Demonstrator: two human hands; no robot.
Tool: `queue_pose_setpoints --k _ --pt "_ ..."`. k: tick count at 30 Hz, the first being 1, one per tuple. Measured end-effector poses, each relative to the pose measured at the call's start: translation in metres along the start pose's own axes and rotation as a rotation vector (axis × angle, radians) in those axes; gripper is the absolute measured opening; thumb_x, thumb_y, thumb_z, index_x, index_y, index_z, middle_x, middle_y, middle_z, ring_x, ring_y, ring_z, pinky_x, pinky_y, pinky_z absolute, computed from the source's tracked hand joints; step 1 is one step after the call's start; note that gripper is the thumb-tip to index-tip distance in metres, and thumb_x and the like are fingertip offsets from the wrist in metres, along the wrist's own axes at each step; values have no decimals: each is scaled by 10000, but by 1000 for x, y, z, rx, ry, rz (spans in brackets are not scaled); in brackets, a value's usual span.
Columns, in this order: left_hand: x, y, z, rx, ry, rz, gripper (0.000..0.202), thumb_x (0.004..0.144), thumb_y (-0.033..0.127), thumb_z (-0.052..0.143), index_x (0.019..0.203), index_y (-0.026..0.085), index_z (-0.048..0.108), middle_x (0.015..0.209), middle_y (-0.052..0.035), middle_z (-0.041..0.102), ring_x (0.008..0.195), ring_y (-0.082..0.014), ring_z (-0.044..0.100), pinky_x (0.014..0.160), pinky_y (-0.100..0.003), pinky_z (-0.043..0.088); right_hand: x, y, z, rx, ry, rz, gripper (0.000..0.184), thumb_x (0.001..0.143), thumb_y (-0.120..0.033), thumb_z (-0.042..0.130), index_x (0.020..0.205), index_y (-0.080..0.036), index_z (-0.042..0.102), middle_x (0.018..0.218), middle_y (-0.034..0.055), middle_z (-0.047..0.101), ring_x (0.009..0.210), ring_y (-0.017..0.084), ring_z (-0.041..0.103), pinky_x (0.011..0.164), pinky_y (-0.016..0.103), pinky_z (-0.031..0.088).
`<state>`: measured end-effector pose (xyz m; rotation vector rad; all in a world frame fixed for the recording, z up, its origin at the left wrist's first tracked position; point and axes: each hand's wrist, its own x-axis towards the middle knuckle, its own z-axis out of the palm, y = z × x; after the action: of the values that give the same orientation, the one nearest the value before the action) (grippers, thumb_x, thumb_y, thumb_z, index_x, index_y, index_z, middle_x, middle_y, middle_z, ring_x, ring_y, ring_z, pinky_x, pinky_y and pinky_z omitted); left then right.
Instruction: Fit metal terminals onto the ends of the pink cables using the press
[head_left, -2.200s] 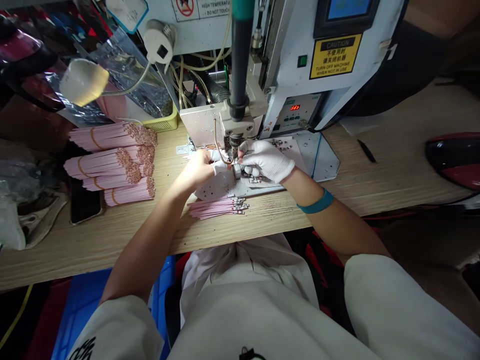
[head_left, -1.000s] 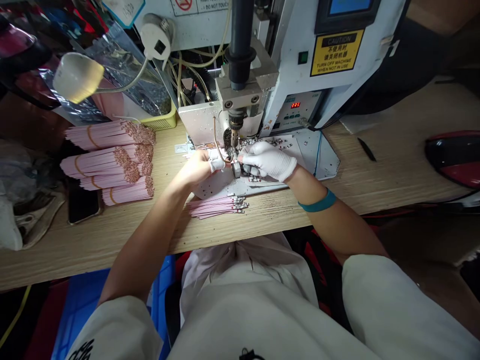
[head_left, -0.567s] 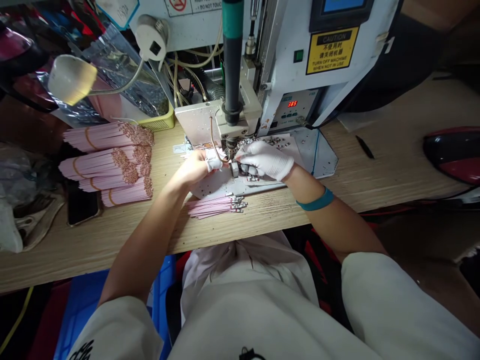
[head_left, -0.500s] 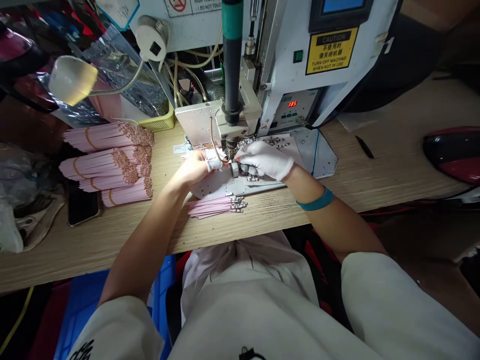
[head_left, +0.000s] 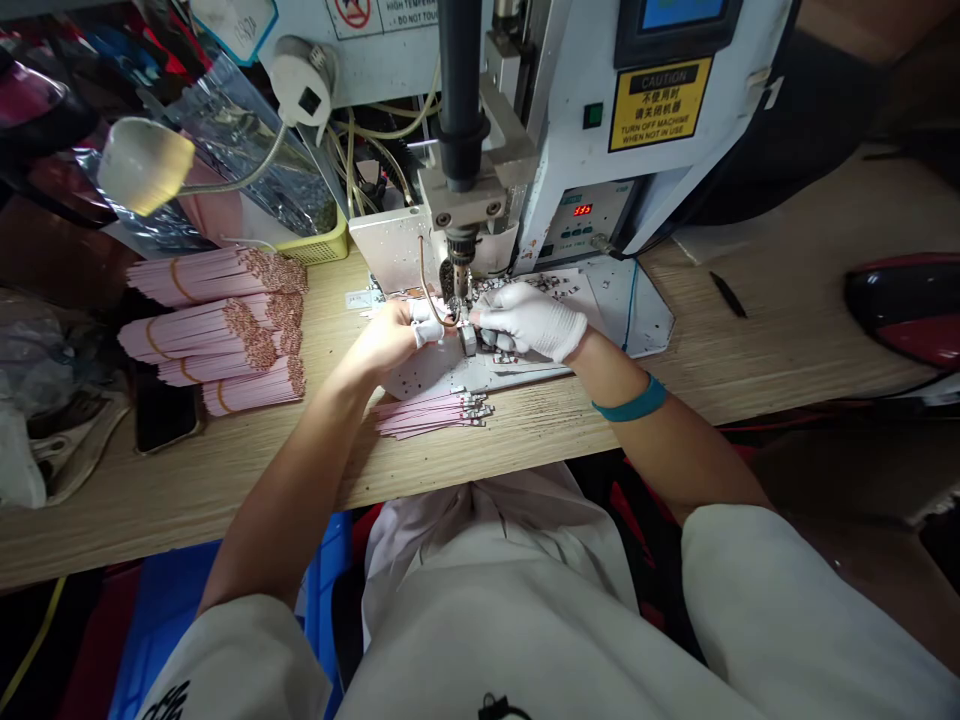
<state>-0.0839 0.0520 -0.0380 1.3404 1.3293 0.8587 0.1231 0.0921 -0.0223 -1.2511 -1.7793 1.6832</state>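
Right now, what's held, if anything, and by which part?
Can't tell: left hand and right hand curl beside the metal block; anything held is too small to see.

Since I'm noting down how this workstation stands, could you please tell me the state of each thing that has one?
Left hand: fingers partly white-covered, drawn together; grasp unclear.
Right hand: white-gloved, fingers curled; grasp unclear.
Machine head: upright, pointing down between the hands.
Red-digit display: lit.
Blue screen: lit.
Green switch: on or off unclear.
Pink bundles: banded, piled.
Loose pink strands: unbanded, lying flat.
Phone: screen dark.
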Motion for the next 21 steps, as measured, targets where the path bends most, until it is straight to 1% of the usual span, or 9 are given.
queue_pose_setpoints --k 4,7,9,11,14,16,18,19,21 --pt "-16 12 -12 244 -40 66 204 683 330 712 708 128 708 682 -22 660 599 -124 531 563 -237 387 -11 -2 -24 -32 18 -113 119 919 -166 603 818 -111 634 632 25 611 399 55 498 299 152 366" --pt "-32 20 -17 580 -139 90 221 740 325 658 825 142 750 692 -27 682 603 -136 553 574 -238 391 -17 1 -34 -22 -218 -104 133 903 -240 631 879 -115 670 808 84 687 557 123 644 398 193 500" --pt "-40 23 -14 773 -205 80 217 746 248 599 863 163 760 686 -22 688 589 -135 558 565 -232 384 -17 4 -32 -38 -356 -55 153 895 -266 636 868 -121 677 805 93 689 598 148 662 400 206 503" --pt "-46 24 -8 899 -259 53 268 702 151 545 854 174 765 683 -20 690 576 -133 555 545 -226 371 -14 7 -28 -72 -283 -69 130 888 -249 635 877 -126 674 759 80 676 569 143 641 377 209 473" --pt "-50 25 1 953 -333 44 373 647 78 499 878 185 771 724 -22 709 597 -133 565 548 -217 376 -7 11 -29 -225 -24 -152 151 871 -268 646 924 -136 699 724 52 666 459 114 569 360 236 419" --pt "-52 27 3 932 -401 65 406 638 58 483 891 192 770 746 -18 720 617 -132 574 566 -213 386 -5 13 -33 -384 25 -219 162 846 -284 662 902 -152 737 723 38 679 496 125 583 430 261 442" --pt "-51 27 2 879 -430 72 399 649 62 488 899 195 769 757 -13 725 632 -132 585 582 -209 399 -3 14 -36 -527 7 -322 122 810 -256 680 854 -178 763 775 27 712 670 161 648 592 282 488" --pt "-50 26 0 860 -389 66 376 672 79 499 908 192 768 757 -16 726 635 -136 591 586 -212 406 -3 14 -35 -579 -10 -367 106 796 -235 684 839 -189 769 810 20 725 757 174 660 671 288 489" --pt "-43 22 -3 866 -183 80 305 738 147 525 926 174 763 771 -39 724 661 -159 609 606 -232 424 -2 13 -32 -676 -59 -430 101 782 -210 688 831 -198 775 855 13 735 849 187 654 754 295 464"
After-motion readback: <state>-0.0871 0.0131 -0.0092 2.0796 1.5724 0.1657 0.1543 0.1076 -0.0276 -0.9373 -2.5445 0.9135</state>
